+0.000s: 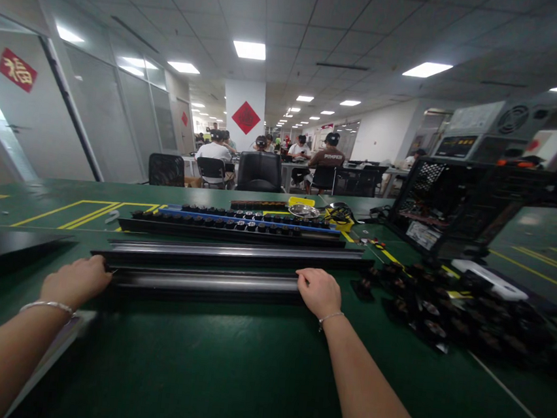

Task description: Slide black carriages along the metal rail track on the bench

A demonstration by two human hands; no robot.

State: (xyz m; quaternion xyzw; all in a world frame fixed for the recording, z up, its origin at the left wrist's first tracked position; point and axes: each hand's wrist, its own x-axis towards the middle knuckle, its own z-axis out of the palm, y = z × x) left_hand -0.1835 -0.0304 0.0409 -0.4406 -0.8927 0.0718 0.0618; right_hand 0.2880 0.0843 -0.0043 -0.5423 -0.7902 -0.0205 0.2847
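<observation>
A long black metal rail (207,283) lies crosswise on the green tabletop in front of me. My left hand (79,278) grips its left end, with the fingers curled round it. At the other end, my right hand (320,292) is closed over the rail, its thumb side against the metal. Just beyond lies a second black rail (235,252), parallel to the first and apart from my hands. Farther back, a rail filled with small black parts (228,224) has a blue strip along it.
Many loose black parts (446,310) are heaped at the right. Behind them stands an open computer case (460,207) with a power supply (494,121) on top. A metal dish (304,210) sits at the back. A dark flat panel (3,251) is at the left; people sit far behind.
</observation>
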